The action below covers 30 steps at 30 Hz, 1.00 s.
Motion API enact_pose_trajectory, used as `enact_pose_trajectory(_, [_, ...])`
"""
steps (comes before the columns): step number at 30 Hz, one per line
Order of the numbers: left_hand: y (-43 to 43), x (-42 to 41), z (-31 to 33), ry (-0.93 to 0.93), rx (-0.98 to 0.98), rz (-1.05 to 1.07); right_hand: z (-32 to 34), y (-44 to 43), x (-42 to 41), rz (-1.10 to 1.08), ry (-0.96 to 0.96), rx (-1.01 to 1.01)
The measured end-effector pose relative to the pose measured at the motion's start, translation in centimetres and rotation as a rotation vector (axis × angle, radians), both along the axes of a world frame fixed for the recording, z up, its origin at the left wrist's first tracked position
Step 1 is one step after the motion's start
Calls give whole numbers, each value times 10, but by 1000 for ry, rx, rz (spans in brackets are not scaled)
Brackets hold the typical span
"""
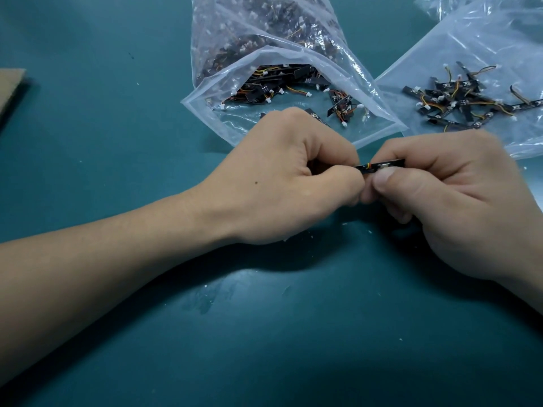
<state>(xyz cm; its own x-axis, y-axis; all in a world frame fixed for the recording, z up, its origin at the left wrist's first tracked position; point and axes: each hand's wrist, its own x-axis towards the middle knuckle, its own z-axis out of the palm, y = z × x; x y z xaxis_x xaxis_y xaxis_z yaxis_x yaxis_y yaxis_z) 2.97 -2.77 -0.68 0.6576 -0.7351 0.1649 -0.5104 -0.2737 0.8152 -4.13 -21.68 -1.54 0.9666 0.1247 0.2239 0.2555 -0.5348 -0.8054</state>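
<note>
Dead centre over the surface (117, 142), pinched between both hands, is the strip (379, 167). Its long axis runs left-right, pretty much level, so each hand has one end. The left hand (293, 177) has its fingers curled tight and grips the left end, right where the red and yellow wires meet the board. The right hand (458, 201) pinches the other end, thumb pressed on the near edge by the little white part, the rest curled underneath. My guess is any pull or twist goes along that axis, hands parting sideways. The open bag (235, 124) lies just behind the left hand.
</note>
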Motion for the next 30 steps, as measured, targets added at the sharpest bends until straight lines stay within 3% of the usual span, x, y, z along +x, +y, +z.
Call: enact_pose_trajectory(30, [-1, -1, 0, -72, 52, 8, 4, 2, 0, -20, 34, 10])
